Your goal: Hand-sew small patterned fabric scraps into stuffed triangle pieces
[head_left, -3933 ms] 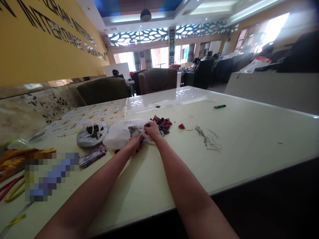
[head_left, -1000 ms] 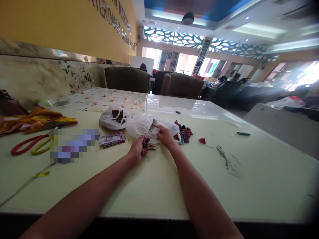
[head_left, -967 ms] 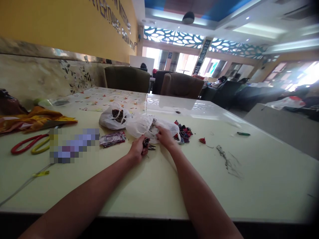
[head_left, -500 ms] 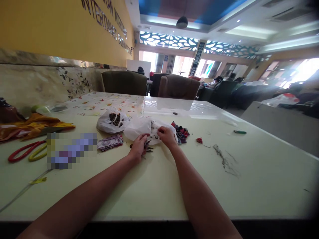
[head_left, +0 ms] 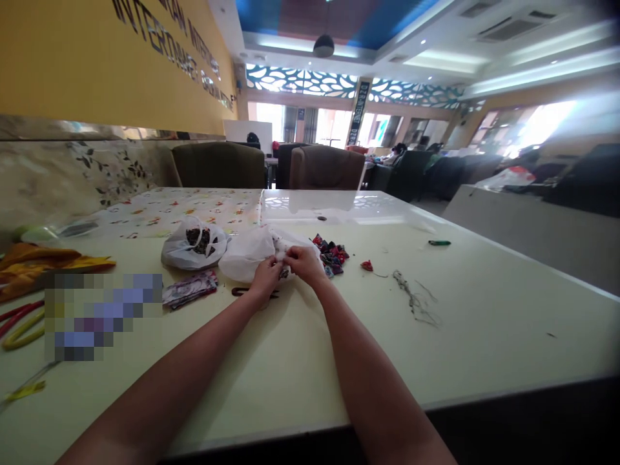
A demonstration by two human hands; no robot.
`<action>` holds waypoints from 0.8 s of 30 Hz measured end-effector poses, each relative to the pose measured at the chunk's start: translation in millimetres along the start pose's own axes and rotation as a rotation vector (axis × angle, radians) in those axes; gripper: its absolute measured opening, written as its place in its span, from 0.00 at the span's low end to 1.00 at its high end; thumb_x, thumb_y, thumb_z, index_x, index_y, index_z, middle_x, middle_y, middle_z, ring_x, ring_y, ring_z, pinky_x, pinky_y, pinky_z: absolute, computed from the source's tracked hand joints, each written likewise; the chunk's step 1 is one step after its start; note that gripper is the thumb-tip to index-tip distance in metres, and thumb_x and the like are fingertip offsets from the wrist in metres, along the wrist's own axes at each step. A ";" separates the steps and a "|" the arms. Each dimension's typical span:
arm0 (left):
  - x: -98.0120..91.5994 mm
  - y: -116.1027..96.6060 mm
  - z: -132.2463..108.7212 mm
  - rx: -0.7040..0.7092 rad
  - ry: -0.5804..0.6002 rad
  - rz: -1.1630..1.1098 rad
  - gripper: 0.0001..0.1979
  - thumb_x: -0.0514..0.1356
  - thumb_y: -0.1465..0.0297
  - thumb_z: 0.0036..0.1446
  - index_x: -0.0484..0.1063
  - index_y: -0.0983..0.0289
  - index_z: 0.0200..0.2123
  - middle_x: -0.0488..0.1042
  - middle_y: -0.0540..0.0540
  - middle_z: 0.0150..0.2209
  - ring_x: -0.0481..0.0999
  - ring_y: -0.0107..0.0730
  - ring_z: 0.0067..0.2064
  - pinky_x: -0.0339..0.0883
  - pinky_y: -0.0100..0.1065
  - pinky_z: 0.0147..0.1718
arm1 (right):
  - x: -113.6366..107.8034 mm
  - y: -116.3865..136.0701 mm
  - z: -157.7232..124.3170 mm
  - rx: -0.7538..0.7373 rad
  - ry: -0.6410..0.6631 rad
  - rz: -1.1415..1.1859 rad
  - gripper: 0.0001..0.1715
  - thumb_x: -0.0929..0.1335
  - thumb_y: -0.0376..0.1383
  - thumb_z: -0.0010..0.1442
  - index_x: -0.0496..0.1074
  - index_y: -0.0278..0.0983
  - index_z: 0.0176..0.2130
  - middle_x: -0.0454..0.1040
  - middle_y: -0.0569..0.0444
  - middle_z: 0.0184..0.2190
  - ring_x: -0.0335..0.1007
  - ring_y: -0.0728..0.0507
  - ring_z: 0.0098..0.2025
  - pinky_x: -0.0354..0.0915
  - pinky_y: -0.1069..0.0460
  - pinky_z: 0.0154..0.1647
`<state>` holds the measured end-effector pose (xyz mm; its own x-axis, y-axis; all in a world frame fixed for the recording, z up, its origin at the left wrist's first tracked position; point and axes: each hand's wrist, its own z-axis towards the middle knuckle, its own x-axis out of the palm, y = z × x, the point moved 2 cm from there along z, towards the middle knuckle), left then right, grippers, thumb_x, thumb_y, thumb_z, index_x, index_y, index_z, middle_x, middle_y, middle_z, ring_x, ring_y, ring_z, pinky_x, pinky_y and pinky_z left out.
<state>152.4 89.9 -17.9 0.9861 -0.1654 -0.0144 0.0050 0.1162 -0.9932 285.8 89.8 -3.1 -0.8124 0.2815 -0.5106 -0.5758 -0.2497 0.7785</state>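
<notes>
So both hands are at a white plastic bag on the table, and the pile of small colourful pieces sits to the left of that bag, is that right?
Not quite: the pile of small colourful pieces sits to the right of that white plastic bag, as the head view shows. The left hand and right hand are indeed at the bag.

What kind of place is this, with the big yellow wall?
Probably an internet café, though I can't be sure. The pillar at the back seems to say "INTERNET", a big padded chair stands across the table, and a person sits farther back.
</notes>
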 end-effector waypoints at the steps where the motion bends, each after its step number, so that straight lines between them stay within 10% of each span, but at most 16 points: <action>1: -0.1 1.5 1.8 0.010 -0.001 0.011 0.04 0.61 0.71 0.46 0.69 0.64 0.22 0.65 0.48 0.20 0.62 0.27 0.24 0.53 0.27 0.23 | -0.1 -0.5 0.3 0.003 -0.013 -0.006 0.06 0.67 0.34 0.49 0.71 0.37 0.22 0.67 0.59 0.14 0.66 0.48 0.24 0.59 0.55 0.28; 15: -19.4 14.8 16.4 -0.046 -0.133 0.020 0.06 0.61 0.69 0.46 0.69 0.63 0.20 0.64 0.48 0.16 0.59 0.27 0.20 0.50 0.27 0.19 | -10.8 -24.5 10.2 0.109 -0.279 -0.014 0.07 0.64 0.34 0.52 0.71 0.37 0.26 0.69 0.57 0.18 0.66 0.47 0.24 0.63 0.53 0.29; 24: -17.4 9.7 12.7 0.003 -0.101 0.005 0.12 0.65 0.65 0.47 0.77 0.66 0.34 0.70 0.50 0.22 0.65 0.27 0.23 0.58 0.28 0.24 | -11.8 -10.3 6.1 0.024 -0.224 -0.048 0.05 0.66 0.34 0.50 0.67 0.38 0.23 0.68 0.56 0.19 0.65 0.46 0.27 0.60 0.53 0.32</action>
<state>137.4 106.4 -25.8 0.9978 -0.0654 -0.0078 0.0000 0.1194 -0.9928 301.9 94.7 -2.9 -0.7418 0.4922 -0.4555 -0.6089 -0.2097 0.7650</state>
